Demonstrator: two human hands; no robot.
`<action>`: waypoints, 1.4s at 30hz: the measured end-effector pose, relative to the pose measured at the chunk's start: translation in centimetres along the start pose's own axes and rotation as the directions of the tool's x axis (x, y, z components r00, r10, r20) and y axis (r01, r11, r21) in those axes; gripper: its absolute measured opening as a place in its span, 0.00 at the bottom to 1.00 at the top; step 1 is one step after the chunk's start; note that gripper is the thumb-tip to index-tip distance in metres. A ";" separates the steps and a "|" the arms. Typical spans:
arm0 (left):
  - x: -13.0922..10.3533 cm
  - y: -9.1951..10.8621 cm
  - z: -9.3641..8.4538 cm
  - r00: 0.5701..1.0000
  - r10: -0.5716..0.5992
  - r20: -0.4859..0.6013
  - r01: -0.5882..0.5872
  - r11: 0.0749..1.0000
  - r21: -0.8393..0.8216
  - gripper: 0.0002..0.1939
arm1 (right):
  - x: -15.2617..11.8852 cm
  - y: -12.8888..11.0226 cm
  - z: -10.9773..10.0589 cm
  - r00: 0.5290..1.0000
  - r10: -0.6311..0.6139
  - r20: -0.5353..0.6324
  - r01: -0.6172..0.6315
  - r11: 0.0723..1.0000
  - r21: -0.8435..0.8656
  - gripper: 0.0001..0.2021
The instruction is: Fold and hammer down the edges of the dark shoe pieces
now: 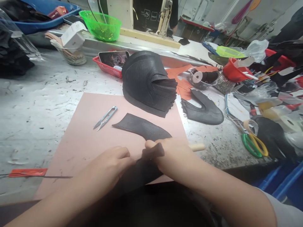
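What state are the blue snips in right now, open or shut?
Open. The snips lie on the pink sheet with their two blade tips apart and a gap showing between them.

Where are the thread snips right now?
In the head view, the blue snips lie left of centre on the pink sheet, left of the flat black piece.

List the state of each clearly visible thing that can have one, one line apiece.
Left hand: curled, contents unclear.
Right hand: closed on wooden-handled tool.
Thread snips: blades open.
Scissors: open or shut unclear.
Green bowl: upright, partly filled.
Red basket: upright, holding phone.
U-shaped black piece: lying flat.
Pink sheet: spread flat.
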State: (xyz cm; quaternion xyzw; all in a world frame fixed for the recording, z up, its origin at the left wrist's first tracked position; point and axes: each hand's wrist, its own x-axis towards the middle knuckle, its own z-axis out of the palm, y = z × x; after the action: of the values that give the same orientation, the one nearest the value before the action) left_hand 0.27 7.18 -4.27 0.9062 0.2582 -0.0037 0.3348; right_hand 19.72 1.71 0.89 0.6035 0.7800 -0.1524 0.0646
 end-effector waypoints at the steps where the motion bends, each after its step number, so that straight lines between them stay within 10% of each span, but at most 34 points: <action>1: -0.1 -0.1 0.0 1.000 0.007 0.012 -0.007 1.000 -0.019 0.15 | 0.0 -0.1 0.0 1.000 0.015 -0.018 -0.015 1.000 -0.016 0.07; 42: -4.9 -2.6 -0.2 0.987 0.054 -0.151 -0.057 0.998 -0.018 0.19 | 2.2 -4.1 -0.4 0.992 -0.106 0.063 0.106 0.994 0.015 0.08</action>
State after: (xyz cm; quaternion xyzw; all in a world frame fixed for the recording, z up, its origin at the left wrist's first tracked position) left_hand -5.27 6.74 -4.80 0.9069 0.2574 0.0767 0.3246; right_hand 15.22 2.96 1.28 0.5564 0.8076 -0.1793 0.0779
